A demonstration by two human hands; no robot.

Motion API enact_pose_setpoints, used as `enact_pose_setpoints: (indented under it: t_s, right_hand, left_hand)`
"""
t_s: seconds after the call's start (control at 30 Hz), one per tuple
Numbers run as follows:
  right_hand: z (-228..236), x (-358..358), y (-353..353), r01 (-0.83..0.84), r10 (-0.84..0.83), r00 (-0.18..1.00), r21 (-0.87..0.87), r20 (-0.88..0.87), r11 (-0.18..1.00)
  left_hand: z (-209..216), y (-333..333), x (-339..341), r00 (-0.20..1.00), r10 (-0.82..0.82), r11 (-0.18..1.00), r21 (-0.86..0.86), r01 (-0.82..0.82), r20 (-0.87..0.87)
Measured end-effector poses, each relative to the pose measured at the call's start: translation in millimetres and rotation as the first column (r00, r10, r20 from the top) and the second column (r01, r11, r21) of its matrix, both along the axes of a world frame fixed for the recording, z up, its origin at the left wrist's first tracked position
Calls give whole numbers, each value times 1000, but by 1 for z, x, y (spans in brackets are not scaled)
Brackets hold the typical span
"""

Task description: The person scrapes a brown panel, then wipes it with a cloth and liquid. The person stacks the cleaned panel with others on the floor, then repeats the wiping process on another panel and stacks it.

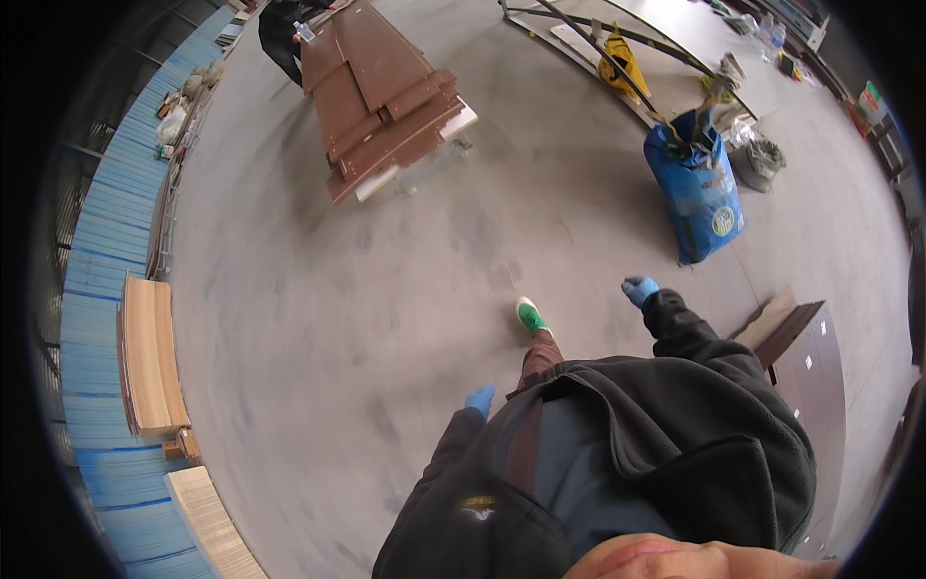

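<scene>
My left hand (479,399), in a blue glove, hangs low beside my body over the grey floor. It is small and blurred, so how its fingers lie does not show. Farther out to the right, my right hand (639,289) wears the same kind of glove. Its fingers are curled in and nothing shows in them. Neither hand touches anything visible. One foot in a green and white shoe (530,315) is stepped forward between them. Nearest to my right hand stands a full blue sack (696,198) with an open, rumpled top.
Ahead lies a stack of brown panels (376,87) on a low support, with a person (280,34) in dark clothes at its far end. A metal frame (588,43) stands at far right. Dark boards (810,376) are close on my right; wood-coloured panels (154,357) line the left wall.
</scene>
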State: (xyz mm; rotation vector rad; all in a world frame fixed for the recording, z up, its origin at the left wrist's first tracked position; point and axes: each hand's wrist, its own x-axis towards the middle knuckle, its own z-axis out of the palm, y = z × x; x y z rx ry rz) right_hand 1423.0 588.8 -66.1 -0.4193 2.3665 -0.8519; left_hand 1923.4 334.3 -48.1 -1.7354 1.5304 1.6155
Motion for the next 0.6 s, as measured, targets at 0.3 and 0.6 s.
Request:
enact_pose_setpoints:
  t_s: [0.3, 0.6]
  right_hand:
    - [-68, -24, -56, -110, -181, 798, 434, 575, 894]
    - [-87, -130, -251, -229, 87, 943, 433, 323, 872]
  left_hand:
    - [-15, -266, -129, 994, -8, 971, -237, -17, -105]
    - [-8, -471, -266, 993, 36, 981, -185, -57, -116]
